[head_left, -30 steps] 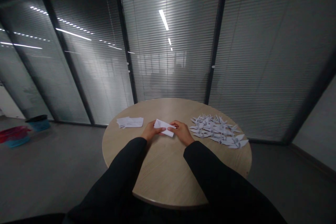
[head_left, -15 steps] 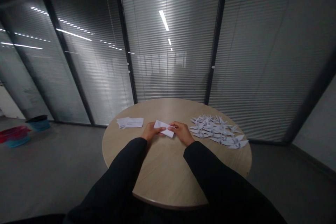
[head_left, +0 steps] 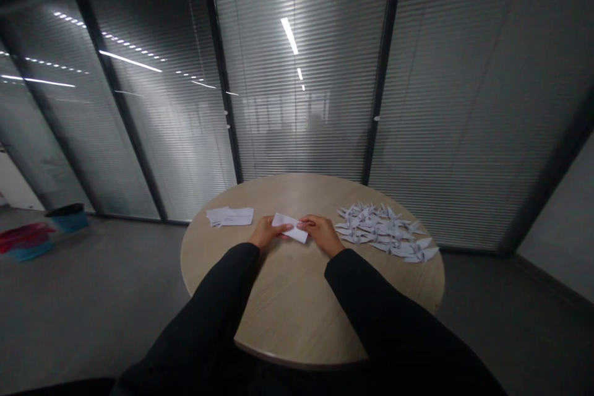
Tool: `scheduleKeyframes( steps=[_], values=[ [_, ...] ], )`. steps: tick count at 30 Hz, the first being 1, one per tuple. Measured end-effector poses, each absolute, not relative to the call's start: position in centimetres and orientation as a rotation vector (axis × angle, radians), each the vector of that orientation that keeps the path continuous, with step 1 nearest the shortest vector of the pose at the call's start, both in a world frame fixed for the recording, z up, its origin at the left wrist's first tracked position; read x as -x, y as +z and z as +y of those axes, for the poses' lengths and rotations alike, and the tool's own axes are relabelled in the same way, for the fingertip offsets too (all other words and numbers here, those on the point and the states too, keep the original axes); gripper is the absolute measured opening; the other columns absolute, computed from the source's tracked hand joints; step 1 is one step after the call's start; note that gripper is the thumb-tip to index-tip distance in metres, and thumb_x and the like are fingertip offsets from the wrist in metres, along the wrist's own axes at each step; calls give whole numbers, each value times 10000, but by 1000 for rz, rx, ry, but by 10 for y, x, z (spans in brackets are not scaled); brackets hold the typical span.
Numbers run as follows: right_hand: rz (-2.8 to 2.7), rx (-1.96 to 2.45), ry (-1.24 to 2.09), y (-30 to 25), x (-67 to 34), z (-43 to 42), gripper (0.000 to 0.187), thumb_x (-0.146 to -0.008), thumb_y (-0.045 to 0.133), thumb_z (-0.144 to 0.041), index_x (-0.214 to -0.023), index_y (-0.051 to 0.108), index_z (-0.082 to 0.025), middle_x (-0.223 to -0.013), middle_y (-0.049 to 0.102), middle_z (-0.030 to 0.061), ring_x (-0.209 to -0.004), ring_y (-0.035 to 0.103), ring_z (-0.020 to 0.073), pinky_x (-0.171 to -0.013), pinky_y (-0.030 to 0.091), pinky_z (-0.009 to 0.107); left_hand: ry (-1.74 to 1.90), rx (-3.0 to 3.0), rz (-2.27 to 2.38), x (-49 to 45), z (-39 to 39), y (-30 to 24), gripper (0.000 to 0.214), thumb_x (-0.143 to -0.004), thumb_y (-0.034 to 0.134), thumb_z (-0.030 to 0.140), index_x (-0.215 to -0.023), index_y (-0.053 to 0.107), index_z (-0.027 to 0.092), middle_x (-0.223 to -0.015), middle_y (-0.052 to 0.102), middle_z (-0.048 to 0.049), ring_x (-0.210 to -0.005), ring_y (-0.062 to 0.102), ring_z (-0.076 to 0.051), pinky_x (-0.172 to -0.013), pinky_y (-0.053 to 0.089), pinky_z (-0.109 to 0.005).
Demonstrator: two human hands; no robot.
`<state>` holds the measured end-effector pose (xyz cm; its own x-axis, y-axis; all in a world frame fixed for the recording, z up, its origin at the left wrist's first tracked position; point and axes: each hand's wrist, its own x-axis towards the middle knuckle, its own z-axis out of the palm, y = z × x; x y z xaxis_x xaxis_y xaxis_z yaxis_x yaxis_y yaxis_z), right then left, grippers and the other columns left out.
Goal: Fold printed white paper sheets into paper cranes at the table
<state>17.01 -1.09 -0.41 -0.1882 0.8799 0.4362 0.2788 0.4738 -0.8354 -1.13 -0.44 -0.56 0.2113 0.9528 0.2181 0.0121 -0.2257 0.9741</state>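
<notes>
Between my hands a white sheet of paper (head_left: 291, 226), roughly rectangular and tilted down to the right, is held over the round table (head_left: 297, 309). My left hand (head_left: 265, 232) grips its left end, thumb on top and the other fingers mostly hidden beneath. My right hand (head_left: 321, 233) pinches the right part between thumb and fingers. Whether the sheet is folded, I cannot make out for certain. To the right lies a heap of folded paper cranes (head_left: 380, 229). Several flat white paper slips (head_left: 237, 216), some with faint print, lie to the left.
Behind the table stands a glass partition with blinds (head_left: 301, 136) and dark frames. On the floor at far left are a blue bin with a black liner (head_left: 68, 218) and another blue bin with a red liner (head_left: 28, 241).
The fingers of my right hand have shifted very slightly on the paper. Otherwise the scene looks the same.
</notes>
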Motion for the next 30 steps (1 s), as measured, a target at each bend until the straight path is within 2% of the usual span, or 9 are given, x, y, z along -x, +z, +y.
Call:
scheduleKeyframes(
  steps=[10,16,21,30],
  values=[
    [-1733,960,724,-8,-170,-9,257,-703,598,-366,-783,688,-138,-682,681,49,-619,609,160,-540,448,235,1194,-1445,981,11,-8,-3,413,-493,807,369,-744,685,64,-736,690,-106,-631,625,-179,-597,525,-295],
    [-1749,965,686,-10,-170,-8,266,-710,597,-367,-799,694,-135,-709,689,58,-634,615,164,-555,452,240,1183,-1443,988,11,-4,-6,394,-527,789,387,-738,671,76,-712,674,-81,-607,607,-160,-578,509,-283],
    [-1775,999,666,-8,-170,-9,258,-713,590,-354,-803,693,-135,-719,690,58,-633,614,161,-551,452,236,1263,-1504,938,14,1,-8,395,-599,741,408,-827,665,95,-666,641,-34,-579,571,-125,-530,449,-231],
    [-1780,1064,612,-6,-171,-12,235,-720,589,-350,-805,683,-152,-718,687,47,-669,617,165,-577,454,238,1335,-1583,841,16,-3,-2,478,-608,733,392,-979,578,134,-630,588,13,-568,538,-116,-541,373,-214]
  ],
)
